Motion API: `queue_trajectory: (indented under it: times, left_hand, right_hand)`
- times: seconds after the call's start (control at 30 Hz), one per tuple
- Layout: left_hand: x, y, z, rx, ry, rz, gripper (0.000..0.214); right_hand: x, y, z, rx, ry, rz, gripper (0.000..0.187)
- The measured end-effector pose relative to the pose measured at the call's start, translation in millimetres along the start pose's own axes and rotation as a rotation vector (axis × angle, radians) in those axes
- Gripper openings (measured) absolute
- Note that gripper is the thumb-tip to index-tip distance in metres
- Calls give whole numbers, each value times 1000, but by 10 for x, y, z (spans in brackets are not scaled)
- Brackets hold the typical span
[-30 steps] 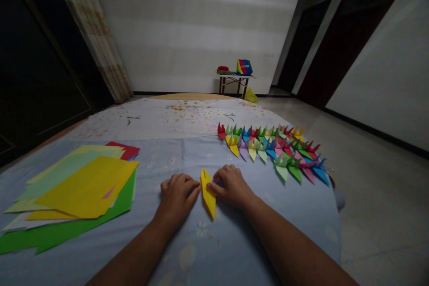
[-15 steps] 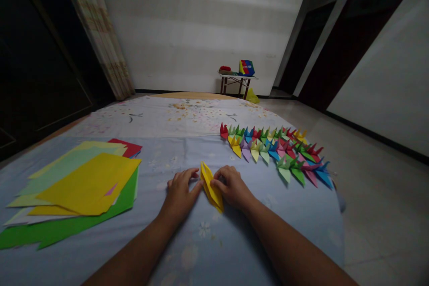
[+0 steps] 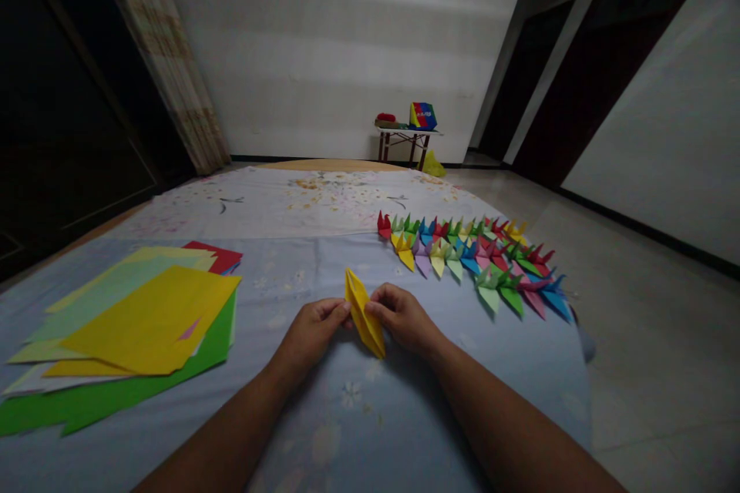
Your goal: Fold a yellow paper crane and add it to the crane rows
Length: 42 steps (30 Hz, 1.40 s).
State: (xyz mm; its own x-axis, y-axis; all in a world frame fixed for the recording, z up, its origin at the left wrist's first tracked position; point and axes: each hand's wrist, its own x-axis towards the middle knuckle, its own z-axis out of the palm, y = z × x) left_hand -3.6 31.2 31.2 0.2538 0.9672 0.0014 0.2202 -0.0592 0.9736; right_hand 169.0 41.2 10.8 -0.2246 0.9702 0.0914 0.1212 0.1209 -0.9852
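Observation:
A folded piece of yellow origami paper (image 3: 364,317), long and diamond-shaped, is held between both hands just above the table. My left hand (image 3: 317,325) pinches its left edge with thumb and fingers. On the opposite edge, my right hand (image 3: 403,317) has its thumb in front and its curled fingers behind. Several folded paper cranes (image 3: 439,256) in many colours stand in rows beyond my right hand. To the left lies a stack of coloured paper sheets (image 3: 153,316), with a yellow sheet uppermost.
A pale blue floral tablecloth (image 3: 289,431) covers the near part of the table, and a white flowered cloth (image 3: 277,204) the far part. Against the back wall stands a small table (image 3: 409,132) with a colourful box (image 3: 423,116) on it.
My left hand has closed from loosely spread fingers beside the yellow paper to a pinch on its left edge. The paper has come up slightly; my right hand keeps its grip.

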Motion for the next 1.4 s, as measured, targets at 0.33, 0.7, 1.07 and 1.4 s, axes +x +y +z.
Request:
queue_trajectory:
  times: [0.33,0.7,1.07,1.4]
  left_hand:
    - [-15,51,-20,-1,-5,-124,35]
    - [7,-9,-14,62,101,-127,34]
    - [5,-16,34,-8,118,-113,40]
    - [13,-121,44,-40,83,-60,44]
  right_hand:
    - [-9,13,11,20,-41,18,20]
    - [-18,-16,30,-170,27,-6,13]
    - [-43,-43,80,-321,114,-63,10]
    - [-77,-67,94,-470,62,-55,22]
